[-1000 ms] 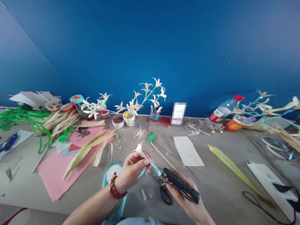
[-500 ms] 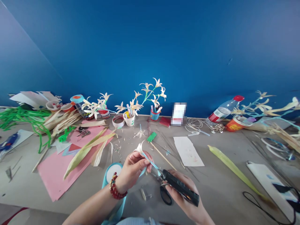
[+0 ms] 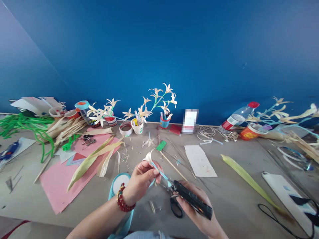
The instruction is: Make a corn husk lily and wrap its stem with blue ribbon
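My left hand (image 3: pixel 146 176), wearing a red bead bracelet, pinches the thin stem of a handmade white flower (image 3: pixel 149 157). Light blue tape (image 3: pixel 163 175) wraps this stem and slants down toward the right. In my right hand (image 3: pixel 196 205) is a black, bar-shaped tool that looks like a glue gun (image 3: pixel 191 199). Its narrow tip is close to the loose tape end; whether they touch I cannot tell. Under that hand, scissors (image 3: pixel 176 207) with black handles lie partly hidden. Beside my left wrist stands a roll of light blue tape (image 3: pixel 116 184), partly covered by the arm.
Paper cups hold finished flowers (image 3: pixel 161 99) along the blue wall. Pink paper (image 3: pixel 56 186), corn husks (image 3: pixel 87 166) and green wires (image 3: pixel 42 129) cover the left. A white card (image 3: pixel 200 161), a husk strip (image 3: pixel 249 179), a bottle (image 3: pixel 234 119) and a power strip (image 3: pixel 286 196) are to the right.
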`<state>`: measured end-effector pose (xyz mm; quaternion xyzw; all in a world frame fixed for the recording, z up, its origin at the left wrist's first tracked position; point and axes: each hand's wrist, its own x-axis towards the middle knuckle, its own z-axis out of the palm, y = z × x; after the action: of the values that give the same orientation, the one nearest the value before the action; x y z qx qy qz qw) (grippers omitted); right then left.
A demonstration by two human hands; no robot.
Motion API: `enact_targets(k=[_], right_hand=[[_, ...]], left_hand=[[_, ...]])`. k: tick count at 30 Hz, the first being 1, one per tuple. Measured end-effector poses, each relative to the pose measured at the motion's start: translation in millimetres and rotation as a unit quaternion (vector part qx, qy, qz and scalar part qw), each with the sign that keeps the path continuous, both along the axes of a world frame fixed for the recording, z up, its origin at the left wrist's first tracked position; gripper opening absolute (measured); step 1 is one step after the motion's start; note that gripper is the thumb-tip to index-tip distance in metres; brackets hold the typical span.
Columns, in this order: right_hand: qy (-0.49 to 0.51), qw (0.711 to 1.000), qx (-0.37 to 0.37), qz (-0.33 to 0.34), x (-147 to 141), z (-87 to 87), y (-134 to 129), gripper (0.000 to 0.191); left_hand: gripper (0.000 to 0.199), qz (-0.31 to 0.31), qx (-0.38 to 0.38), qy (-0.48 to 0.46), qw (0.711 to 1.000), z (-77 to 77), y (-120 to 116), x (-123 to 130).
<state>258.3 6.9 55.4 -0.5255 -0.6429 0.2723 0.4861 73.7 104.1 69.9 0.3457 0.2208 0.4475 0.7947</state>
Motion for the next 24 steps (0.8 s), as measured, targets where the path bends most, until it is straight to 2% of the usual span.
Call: enact_targets(k=[2,5,12,15,19,24], right_hand=[[0.010,1.000,-0.017,0.018,2.8,-4.7,-1.6,0.006],[0.020,1.000,-0.012,-0.002,6.2,-8.7,-4.3,0.004],[0.045,0.996,-0.024,0.067,1.4,1.8,-2.1,0.005],[0.046,0.996,-0.028,0.067,0.4,-0.2,-0.8,0.004],[0.045,0.997,-0.038,0.054,2.4,-7.4,-2.4,0.003],[0.024,0.999,-0.009,-0.022,1.5,-1.8,-4.2,0.003]], left_hand=[[0.021,0.000,-0.001,-0.001,1.000,-1.0,0.0,-0.1],[0.019,-0.002,0.002,-0.009,1.000,-3.0,0.3,-0.6],[0.012,-0.002,0.015,-0.020,1.000,-3.2,-0.5,-0.6],[0.011,-0.003,0.022,-0.022,1.000,-2.3,-1.0,-0.8],[0.009,-0.010,0.028,-0.026,0.999,-1.6,-0.4,-1.0],[0.007,-0.005,0.033,-0.031,0.999,-2.5,1.3,-1.5]])
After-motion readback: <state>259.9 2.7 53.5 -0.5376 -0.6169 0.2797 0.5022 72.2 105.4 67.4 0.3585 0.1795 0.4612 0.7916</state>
